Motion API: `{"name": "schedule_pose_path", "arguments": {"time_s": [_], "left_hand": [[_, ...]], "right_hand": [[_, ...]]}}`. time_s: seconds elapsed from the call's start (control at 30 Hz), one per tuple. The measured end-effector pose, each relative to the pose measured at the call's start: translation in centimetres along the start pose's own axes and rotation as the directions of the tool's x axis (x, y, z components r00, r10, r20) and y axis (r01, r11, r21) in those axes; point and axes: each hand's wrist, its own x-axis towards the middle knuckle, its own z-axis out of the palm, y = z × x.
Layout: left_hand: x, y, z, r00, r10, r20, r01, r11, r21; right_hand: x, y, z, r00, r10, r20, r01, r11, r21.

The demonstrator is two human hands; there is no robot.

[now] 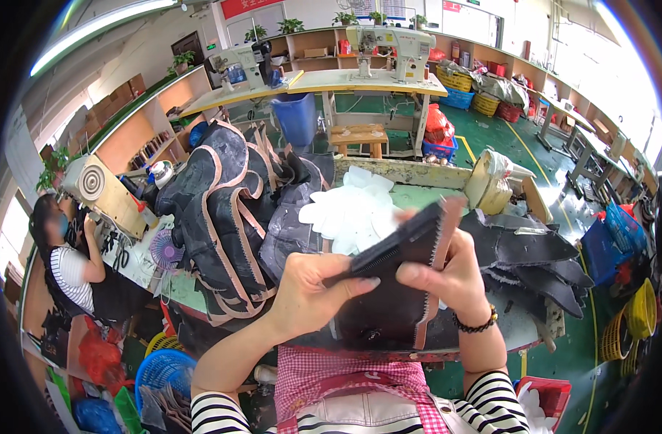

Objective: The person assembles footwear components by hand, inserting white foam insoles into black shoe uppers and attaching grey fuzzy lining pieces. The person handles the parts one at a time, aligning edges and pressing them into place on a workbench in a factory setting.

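Raised nearest the camera, a dark panel (pixel 385 315) was held above the front edge of the desk (pixel 421 194), ahead of the checked apron (pixel 316 364). Progress, as judged from the visible parts: a pinkish strip (pixel 449 220) with a jagged border was already in place along the panel's right side, and what looked like a zipper (pixel 381 255) ran along its upper fold; work on this piece therefore appeared partly complete. Edged dark pieces (pixel 193 177) lay heaped to the left, and loose dark pieces (pixel 522 249) with rough pale edges were stacked to the right; which heap was finished and which was waiting could not be determined. White pieces (pixel 356 210) lay fanned out beyond the panel. Position of the panel relative to the grip: it was located between the two sides, tilted, with one end of the zipper fold at the left. The left grip (pixel 305 286) was closed on that end, thumb on the near face. The right grip (pixel 457 278) was closed on the edged side, thumb laid on the near face; the fingers behind were largely hidden.
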Motion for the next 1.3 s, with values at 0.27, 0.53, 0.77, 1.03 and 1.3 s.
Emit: {"name": "schedule_pose_path", "arguments": {"time_s": [0.27, 0.53, 0.77, 1.03, 1.3], "left_hand": [[2.9, 1.8, -1.3, 0.932, -0.258, 0.256, 0.32, 0.918, -0.237], [1.9, -1.0, -0.6, 0.965, -0.264, 0.008, 0.244, 0.877, -0.414], [1.7, -2.6, 0.0, 0.922, -0.387, 0.002, 0.302, 0.717, -0.628], [4.2, -2.8, -6.5, 0.991, 0.043, 0.126, 0.016, 0.903, -0.429], [-3.9, -13.8, -7.7, 0.776, -0.221, 0.592, -0.062, 0.906, 0.419]], "right_hand": [[3.3, 0.8, -0.6, 0.958, 0.283, 0.046, -0.282, 0.959, -0.025], [-0.4, 0.5, 1.1, 0.909, 0.404, 0.107, -0.413, 0.907, 0.086], [-0.3, 3.6, -2.4, 0.836, 0.488, 0.251, -0.534, 0.828, 0.171], [-2.8, -1.7, -5.1, 0.989, -0.034, 0.144, 0.137, 0.579, -0.804], [-12.9, 12.5, 0.0, 0.861, 0.208, 0.465, 0.435, 0.173, -0.883]]}}
